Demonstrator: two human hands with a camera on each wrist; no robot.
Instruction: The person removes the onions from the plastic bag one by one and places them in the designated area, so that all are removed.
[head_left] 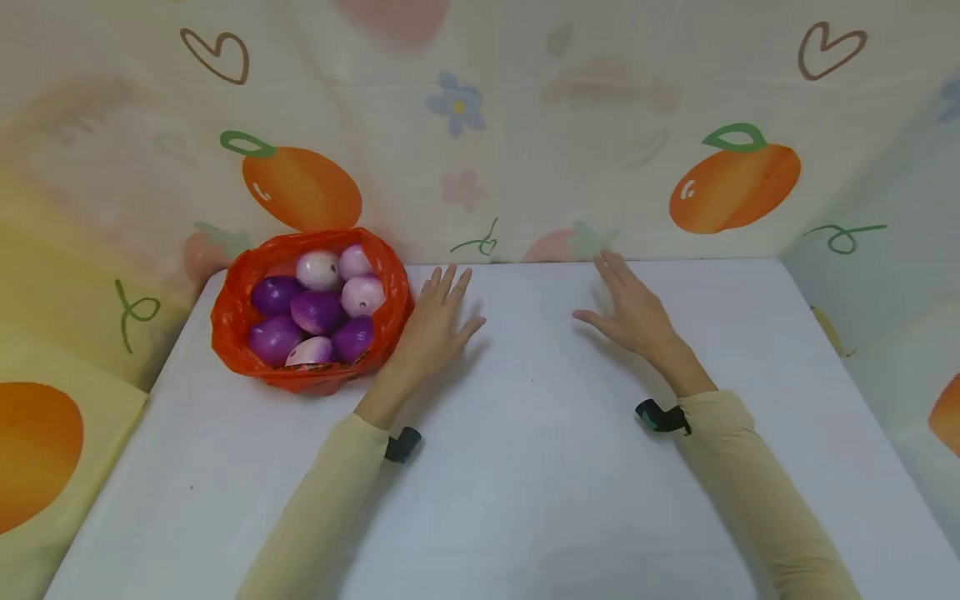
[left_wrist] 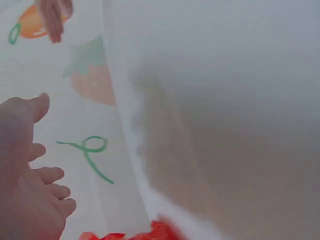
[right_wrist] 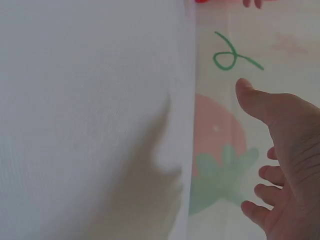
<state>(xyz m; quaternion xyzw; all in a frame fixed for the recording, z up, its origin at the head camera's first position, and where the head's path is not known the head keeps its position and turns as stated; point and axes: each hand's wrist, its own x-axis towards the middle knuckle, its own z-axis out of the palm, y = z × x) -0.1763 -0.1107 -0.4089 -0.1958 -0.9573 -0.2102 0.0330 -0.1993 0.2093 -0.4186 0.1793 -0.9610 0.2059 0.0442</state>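
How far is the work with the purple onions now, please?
Nothing looks done: all purple and white onions lie inside the orange plastic bag, none on the white table. The left hand is open beside the bag; the right hand is open, holding nothing. Everything remains.

Just beside your left hand (head_left: 435, 321), toward its outer side, sits the orange bag (head_left: 232, 321), open at the top and slumped on the table. Purple and pale pink-white onions (head_left: 318, 310) fill it, heaped together.
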